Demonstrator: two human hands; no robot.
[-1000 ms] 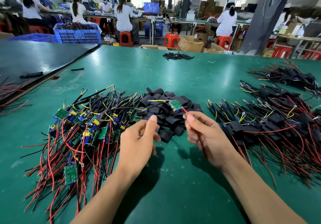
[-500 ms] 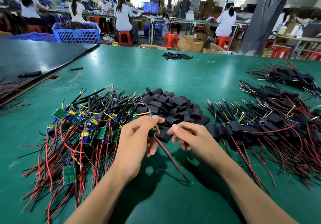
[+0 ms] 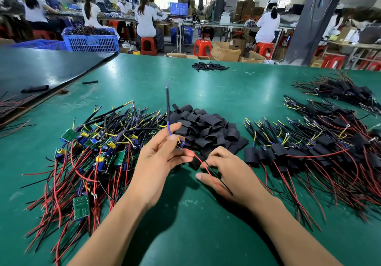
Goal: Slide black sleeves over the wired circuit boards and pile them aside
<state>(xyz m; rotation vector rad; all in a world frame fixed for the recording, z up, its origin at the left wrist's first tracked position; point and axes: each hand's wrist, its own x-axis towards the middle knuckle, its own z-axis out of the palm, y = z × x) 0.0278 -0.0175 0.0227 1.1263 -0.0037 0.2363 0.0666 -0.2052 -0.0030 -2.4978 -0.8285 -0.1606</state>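
Observation:
My left hand (image 3: 156, 162) pinches a wired circuit board (image 3: 181, 143) between thumb and fingers; the board is mostly hidden. Its black and blue wires stand upward and its red and black wires (image 3: 208, 172) trail across my right hand (image 3: 224, 172). My right hand rests low on the table, its fingertips on a black sleeve (image 3: 196, 163) at the front edge of the heap of black sleeves (image 3: 206, 127). Bare green boards with wires lie in a heap (image 3: 90, 148) to the left. Sleeved boards are piled (image 3: 321, 152) to the right.
The green table (image 3: 206, 234) has a second sleeved pile (image 3: 346, 92) at far right and a small black heap (image 3: 208, 66) at the back. A black tabletop (image 3: 41, 69) adjoins on the left. People sit on red stools at benches beyond.
The board passed from my right hand to my left, which raised it so its wires point up. My right hand dropped to the near edge of the sleeve heap.

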